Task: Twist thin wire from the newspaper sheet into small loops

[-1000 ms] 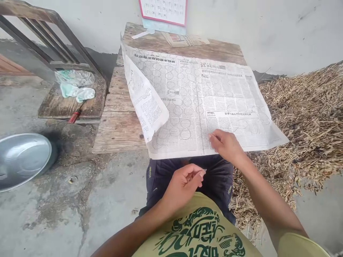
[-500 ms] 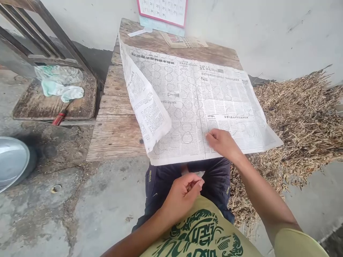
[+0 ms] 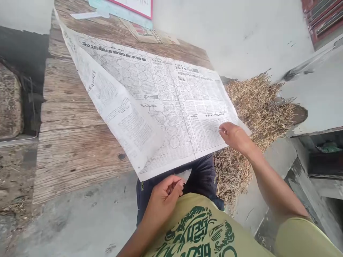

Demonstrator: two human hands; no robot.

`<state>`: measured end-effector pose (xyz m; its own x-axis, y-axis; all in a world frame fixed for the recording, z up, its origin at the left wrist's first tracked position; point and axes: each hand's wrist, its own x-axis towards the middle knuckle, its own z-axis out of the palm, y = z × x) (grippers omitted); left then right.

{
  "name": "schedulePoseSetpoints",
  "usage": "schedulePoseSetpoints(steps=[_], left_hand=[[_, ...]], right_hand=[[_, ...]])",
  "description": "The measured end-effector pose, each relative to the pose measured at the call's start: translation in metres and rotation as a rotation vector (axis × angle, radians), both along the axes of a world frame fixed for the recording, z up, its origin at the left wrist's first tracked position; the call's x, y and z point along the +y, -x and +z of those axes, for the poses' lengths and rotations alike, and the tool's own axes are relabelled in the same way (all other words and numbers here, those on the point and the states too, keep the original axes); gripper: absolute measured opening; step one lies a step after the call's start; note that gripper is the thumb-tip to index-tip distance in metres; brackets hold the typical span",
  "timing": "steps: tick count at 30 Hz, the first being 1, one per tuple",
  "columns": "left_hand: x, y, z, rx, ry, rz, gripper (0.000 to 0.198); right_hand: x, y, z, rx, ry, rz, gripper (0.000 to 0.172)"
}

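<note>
A large newspaper sheet (image 3: 171, 107) covered in drawn circles lies over the wooden table (image 3: 77, 142). Its left side is folded up and over, and its near edge hangs past the table edge above my lap. My right hand (image 3: 235, 137) is just over the lower right part of the sheet, thumb and fingers pinched together; anything between them is too small to make out. Low in front of my shirt, my left hand (image 3: 167, 191) is closed with the fingertips pressed together. A pale scrap, apparently paper (image 3: 185, 175), shows at those fingertips.
At the table's back are a folded piece of newsprint (image 3: 150, 34), a white strip (image 3: 85, 15) and a red-edged calendar (image 3: 134, 7) against the wall. Dry stalks (image 3: 257, 107) are heaped on the right. A chair seat (image 3: 10, 100) stands at the left.
The view has swung to the right, so the table sits further left. My right hand has moved right across the newspaper. My left hand stays closed near my lap.
</note>
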<state>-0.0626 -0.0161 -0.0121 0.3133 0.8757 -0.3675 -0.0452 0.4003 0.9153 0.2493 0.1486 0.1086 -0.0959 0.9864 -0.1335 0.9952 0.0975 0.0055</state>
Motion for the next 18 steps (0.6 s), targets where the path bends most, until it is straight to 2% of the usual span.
schedulePoseSetpoints(steps=[6,12,18], left_hand=[[0.000,0.017,-0.010,0.031,-0.020,-0.033,0.044],[-0.005,0.030,-0.010,0.098,-0.081,-0.021,0.043],[-0.011,0.036,-0.002,0.151,-0.207,-0.012,0.041]], right_hand=[[0.004,0.008,-0.006,-0.180,0.093,-0.071,0.026],[-0.004,0.022,-0.022,-0.436,0.123,0.178,0.024],[-0.003,0.016,-0.043,-0.439,0.052,0.225,0.033]])
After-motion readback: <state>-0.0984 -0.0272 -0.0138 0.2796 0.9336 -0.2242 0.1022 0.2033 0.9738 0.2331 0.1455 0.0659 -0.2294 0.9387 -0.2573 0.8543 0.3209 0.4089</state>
